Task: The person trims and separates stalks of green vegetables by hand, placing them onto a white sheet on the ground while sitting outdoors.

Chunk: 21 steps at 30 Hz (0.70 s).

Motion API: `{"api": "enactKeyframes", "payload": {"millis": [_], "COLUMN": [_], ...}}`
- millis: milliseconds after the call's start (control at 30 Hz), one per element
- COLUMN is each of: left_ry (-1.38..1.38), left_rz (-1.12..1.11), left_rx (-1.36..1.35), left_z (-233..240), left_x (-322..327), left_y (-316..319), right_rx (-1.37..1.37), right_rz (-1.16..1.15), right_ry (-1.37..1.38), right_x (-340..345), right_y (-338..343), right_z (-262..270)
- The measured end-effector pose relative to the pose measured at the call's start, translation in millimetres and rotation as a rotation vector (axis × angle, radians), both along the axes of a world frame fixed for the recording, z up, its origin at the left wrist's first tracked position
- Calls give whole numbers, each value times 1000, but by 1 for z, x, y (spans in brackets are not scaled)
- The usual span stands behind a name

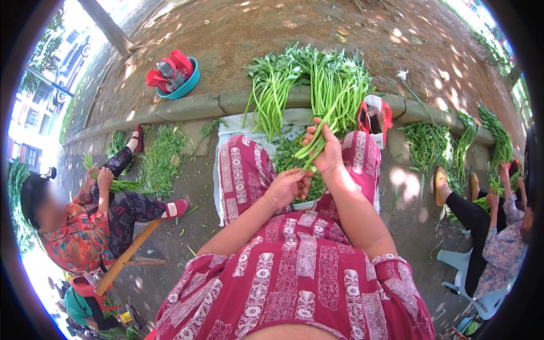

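Note:
My right hand (329, 151) is closed around a small bunch of green leafy-vegetable stems (312, 148), whose cut ends point toward the lower left. My left hand (290, 185) is just below, its thumb and forefinger pinching the lower end of a stem. Between my knees, a heap of loose green leaves and trimmings (293, 146) lies on a white woven sheet (231, 127). Beyond my knees, long-stemmed greens (335, 80) lie in bunches across the stone kerb, leaves away from me. The held stems overlap this pile in view, so their leafy ends cannot be told apart.
A teal basin (191, 83) with red bags and a bottle stands past the kerb (187, 107). A red bag (387, 117) with a dark bottle is beside the greens. People sit at left (76, 238) and right (505, 255), handling greens. A wooden bench (123, 259) stands at left.

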<state>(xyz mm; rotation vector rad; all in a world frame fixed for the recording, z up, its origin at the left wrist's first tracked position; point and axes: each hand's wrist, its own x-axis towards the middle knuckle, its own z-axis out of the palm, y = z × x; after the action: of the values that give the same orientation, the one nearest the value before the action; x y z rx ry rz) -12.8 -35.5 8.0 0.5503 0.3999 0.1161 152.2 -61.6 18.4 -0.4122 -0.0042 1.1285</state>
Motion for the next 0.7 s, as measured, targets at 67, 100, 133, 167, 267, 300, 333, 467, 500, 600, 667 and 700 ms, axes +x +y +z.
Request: {"api": "enactKeyframes", "payload": {"millis": [67,100,133,167,267,300,333,467,500,600,667,700], "left_ry": [-33,-34,-36,-38,-21,-9,3,33,36,49,61,80], "left_rz": [19,20,20,21,35,36,37,47,46,51,66,66], "left_rx": [-14,-22,-29,-37,-35,-49,-64,-88,-80,-52,-27,-12], "left_z": [-1,-1,0,0,0,1,1,-5,-6,-9,-10,-9], "left_x": [-1,-1,-1,-1,0,1,1,2,2,2,2,3], "left_y": [1,1,2,2,2,2,2,3,3,5,5,5], "right_rx": [12,23,34,25,6,5,3,-29,-38,-46,-50,-54], "right_rz": [3,6,9,9,13,15,17,28,26,34,39,40], "right_ry": [15,24,33,28,17,17,17,-14,-21,-27,-26,-25], "right_x": [0,0,0,0,-1,-1,-2,-4,-4,-5,-5,-6], "right_y": [0,0,0,0,1,1,1,1,2,2,2,1], "right_z": [0,0,0,0,1,0,0,0,-1,-1,-2,-1]}}
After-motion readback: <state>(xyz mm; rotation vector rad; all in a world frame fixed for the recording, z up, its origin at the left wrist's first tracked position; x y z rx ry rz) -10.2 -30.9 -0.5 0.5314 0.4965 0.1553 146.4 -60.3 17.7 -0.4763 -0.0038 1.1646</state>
